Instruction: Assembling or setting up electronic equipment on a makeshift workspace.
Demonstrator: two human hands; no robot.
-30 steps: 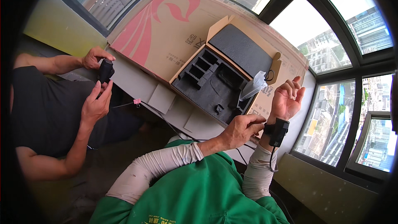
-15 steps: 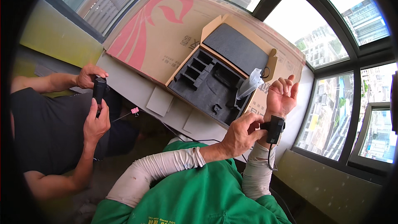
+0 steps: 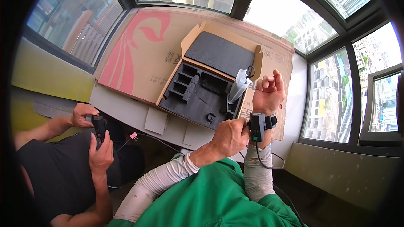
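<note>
A small black box-shaped device [image 3: 257, 128] sits on my right wrist, held there by a black strap [image 3: 270, 122]. A thin black cable [image 3: 261, 159] runs down from it and loops beside my sleeve. My left hand [image 3: 229, 138] is closed at the device's left edge, its fingertips pinching the strap, though the gripped part is mostly hidden. My right hand [image 3: 269, 94] is raised palm up, with loosely bent fingers and nothing in them.
An open cardboard box [image 3: 170, 85] with a black foam insert [image 3: 185, 108] rests on a large flat carton [image 3: 147, 65]. A translucent plastic bag [image 3: 239, 87] stands in the insert. At left, another person's hands [image 3: 101, 155] hold a black device [image 3: 99, 127]. Windows surround the table.
The device has turned around my right wrist toward my left hand, and its strap now shows on the right side. The whole view has shifted, and the other person's hands have tilted their device.
</note>
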